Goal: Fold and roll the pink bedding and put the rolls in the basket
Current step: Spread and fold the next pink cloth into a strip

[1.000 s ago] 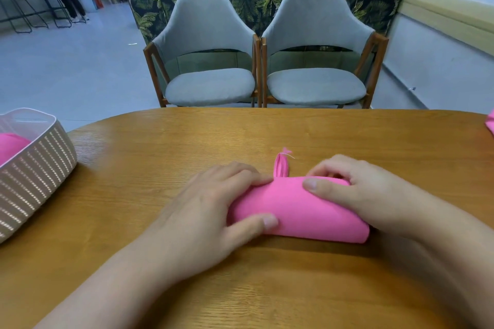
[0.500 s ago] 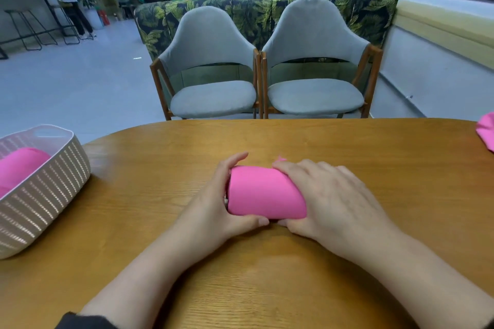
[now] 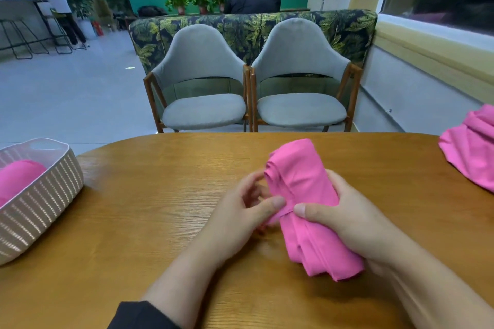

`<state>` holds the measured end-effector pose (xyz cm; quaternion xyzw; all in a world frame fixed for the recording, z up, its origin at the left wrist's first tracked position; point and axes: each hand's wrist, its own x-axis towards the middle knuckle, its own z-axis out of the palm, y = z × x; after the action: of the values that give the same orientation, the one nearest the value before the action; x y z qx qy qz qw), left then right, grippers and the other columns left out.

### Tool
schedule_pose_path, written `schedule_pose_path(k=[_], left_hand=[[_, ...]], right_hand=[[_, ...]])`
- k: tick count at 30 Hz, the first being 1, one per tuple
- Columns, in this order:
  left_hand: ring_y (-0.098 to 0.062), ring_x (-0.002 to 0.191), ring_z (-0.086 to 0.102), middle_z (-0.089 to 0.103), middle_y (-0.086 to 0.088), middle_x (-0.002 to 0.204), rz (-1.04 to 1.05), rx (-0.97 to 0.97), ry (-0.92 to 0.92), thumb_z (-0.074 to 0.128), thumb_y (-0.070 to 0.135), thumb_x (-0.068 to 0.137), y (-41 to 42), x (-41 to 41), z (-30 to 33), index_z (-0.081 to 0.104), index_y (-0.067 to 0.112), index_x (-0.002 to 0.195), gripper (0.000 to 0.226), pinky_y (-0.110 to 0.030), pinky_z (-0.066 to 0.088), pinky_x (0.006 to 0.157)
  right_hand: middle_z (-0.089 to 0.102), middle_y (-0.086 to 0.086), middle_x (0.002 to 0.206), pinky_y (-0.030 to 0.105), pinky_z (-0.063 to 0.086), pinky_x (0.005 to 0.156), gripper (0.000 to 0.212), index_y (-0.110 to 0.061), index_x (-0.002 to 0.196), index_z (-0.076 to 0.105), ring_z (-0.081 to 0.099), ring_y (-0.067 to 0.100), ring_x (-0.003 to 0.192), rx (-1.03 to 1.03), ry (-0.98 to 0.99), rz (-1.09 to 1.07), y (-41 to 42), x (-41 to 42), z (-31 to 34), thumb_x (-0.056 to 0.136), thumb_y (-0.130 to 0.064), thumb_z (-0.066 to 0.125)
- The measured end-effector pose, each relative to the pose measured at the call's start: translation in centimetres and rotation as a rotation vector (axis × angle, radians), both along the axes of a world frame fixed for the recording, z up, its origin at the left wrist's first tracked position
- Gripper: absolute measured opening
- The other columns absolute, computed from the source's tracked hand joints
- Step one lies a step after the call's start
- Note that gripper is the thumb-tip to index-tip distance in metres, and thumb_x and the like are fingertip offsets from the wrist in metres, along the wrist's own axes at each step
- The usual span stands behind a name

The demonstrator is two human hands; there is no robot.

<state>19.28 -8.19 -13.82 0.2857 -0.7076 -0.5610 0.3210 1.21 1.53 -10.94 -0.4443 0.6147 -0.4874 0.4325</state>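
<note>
Since before, the pink roll (image 3: 299, 184) turned and lifted off the table (image 3: 160, 195). Right hand (image 3: 350, 218) gripped it; left hand (image 3: 240, 218) pinched its edge. Basket (image 3: 40, 200) sat far left.

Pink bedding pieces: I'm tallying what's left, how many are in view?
3: a roll in both hands, one in the basket, a loose heap at the table's right edge. Others may be hidden.

Wooden table (image 3: 149, 222), rounded far edge, grain visible. Carried white slatted basket (image 3: 45, 195) at left edge, loose pink bedding heap (image 3: 470, 152) at far right edge. Pink roll (image 3: 302, 195) near centre; contact with tabletop not determinable.
</note>
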Motion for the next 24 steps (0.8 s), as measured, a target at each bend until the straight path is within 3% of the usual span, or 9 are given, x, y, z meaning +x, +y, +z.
schedule_pose_path(k=[3, 7, 9, 11, 13, 18, 21, 24], left_hand=[[-0.017, 0.061, 0.057, 0.064, -0.001, 0.073, -0.069, 0.052, -0.034, 0.076, 0.029, 0.083, 0.4, 0.4, -0.2, 0.068, 0.022, 0.116, 0.035, -0.032, 0.046, 0.060], [-0.014, 0.056, 0.051, 0.056, -0.003, 0.063, -0.034, 0.041, -0.045, 0.073, 0.024, 0.088, 0.6, 0.5, 0.0, 0.068, 0.025, 0.083, 0.007, -0.022, 0.040, 0.057], [-0.014, 0.058, 0.052, 0.058, -0.003, 0.065, -0.012, 0.041, -0.001, 0.068, 0.020, 0.092, 0.6, 0.4, 0.1, 0.068, 0.024, 0.078, 0.014, -0.022, 0.043, 0.059], [-0.019, 0.067, 0.056, 0.062, -0.009, 0.074, -0.005, 0.075, 0.088, 0.069, 0.021, 0.087, 0.5, 0.4, 0.2, 0.070, 0.018, 0.086, 0.003, -0.030, 0.048, 0.066], [-0.021, 0.079, 0.058, 0.064, -0.016, 0.087, -0.010, 0.096, 0.149, 0.076, 0.021, 0.079, 0.5, 0.5, 0.2, 0.070, 0.012, 0.090, 0.015, -0.035, 0.050, 0.076], [-0.016, 0.100, 0.056, 0.062, 0.001, 0.101, -0.211, 0.229, 0.231, 0.086, 0.037, 0.069, 0.2, 1.5, 0.7, 0.069, 0.014, 0.068, 0.028, -0.035, 0.038, 0.096], [-0.018, 0.098, 0.053, 0.059, -0.002, 0.099, -0.176, 0.210, 0.355, 0.084, 0.044, 0.072, 0.1, 1.5, 1.3, 0.070, 0.015, 0.066, 0.032, -0.035, 0.036, 0.096], [-0.017, 0.084, 0.056, 0.059, -0.003, 0.081, -0.073, 0.274, 0.601, 0.083, 0.041, 0.076, 0.3, 1.3, 2.1, 0.071, 0.012, 0.071, 0.032, -0.033, 0.041, 0.091]], right_hand=[[0.075, 0.012, 0.107, 0.041, 0.061, 0.077, 0.061, -0.016, 0.125, 0.059, 0.073, 0.030, 0.095, 0.014, -0.273, -0.016, 0.1, -1.0, -0.7, 0.071, -0.018, 0.087], [0.074, 0.018, 0.104, 0.035, 0.060, 0.065, 0.062, -0.009, 0.122, 0.061, 0.073, 0.027, 0.084, 0.005, -0.387, -0.036, -0.1, -1.6, -1.0, 0.067, -0.019, 0.088], [0.075, 0.017, 0.103, 0.034, 0.060, 0.064, 0.055, -0.010, 0.121, 0.061, 0.073, 0.025, 0.082, -0.001, -0.395, -0.021, -0.1, -1.8, -1.1, 0.070, -0.021, 0.079], [0.075, 0.017, 0.104, 0.036, 0.060, 0.065, 0.051, -0.011, 0.121, 0.061, 0.073, 0.026, 0.083, 0.001, -0.394, -0.007, -0.2, -1.9, -1.2, 0.073, -0.021, 0.073], [0.074, 0.017, 0.105, 0.038, 0.061, 0.068, 0.052, -0.012, 0.122, 0.061, 0.072, 0.027, 0.084, 0.003, -0.387, -0.009, -0.3, -2.1, -1.4, 0.073, -0.023, 0.073], [0.074, 0.017, 0.105, 0.035, 0.059, 0.066, 0.056, -0.012, 0.122, 0.061, 0.072, 0.026, 0.084, 0.017, -0.374, -0.015, -0.3, -2.3, -1.5, 0.071, -0.025, 0.080], [0.073, 0.018, 0.110, 0.038, 0.060, 0.070, 0.065, -0.014, 0.124, 0.061, 0.073, 0.031, 0.091, 0.031, -0.357, 0.016, -0.4, -2.4, -1.6, 0.067, -0.031, 0.087], [0.072, 0.018, 0.114, 0.044, 0.060, 0.080, 0.062, -0.017, 0.126, 0.061, 0.071, 0.036, 0.101, 0.039, -0.339, 0.069, -0.4, -2.1, -1.3, 0.071, -0.031, 0.087]])
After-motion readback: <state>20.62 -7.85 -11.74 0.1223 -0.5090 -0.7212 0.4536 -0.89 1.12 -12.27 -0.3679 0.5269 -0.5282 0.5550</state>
